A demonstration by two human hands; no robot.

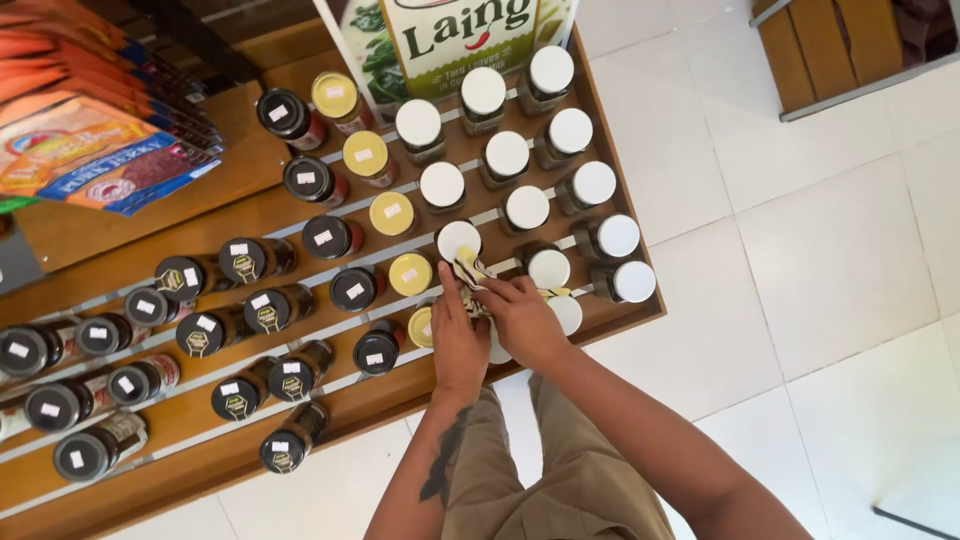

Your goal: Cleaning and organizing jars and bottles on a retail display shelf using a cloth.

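Khaki trousers point(570, 480) closest to camera, at bottom centre, over white floor tiles point(820, 260). Both forearms up from there to the front edge of the wooden shelf unit point(250, 170). Left hand point(458, 340) and right hand point(522, 322) side by side, touching, both closed on a jar with a yellow-and-black label point(470, 272) near the shelf's front right corner. Jar tilted, held just above the front row; fingers wrapped around its body, so lid mostly hidden, probably white. Another white lid point(566, 312) just right of the right hand, partly covered by it.

Right part of shelf: white-lidded jars point(507, 153) in rows running back to the far right corner. Middle column: yellow-lidded jars point(366, 153), nearest one touching the left hand's edge. Left part: black-lidded jars point(305, 178), many lying on their sides toward the left front corner, each with a small white sticker on top. Snack packets point(90, 150) stacked at the far left edge. Green-and-white printed sign point(450, 35) upright at the back edge. Wooden slatted bench point(830, 50) well apart, across the floor.
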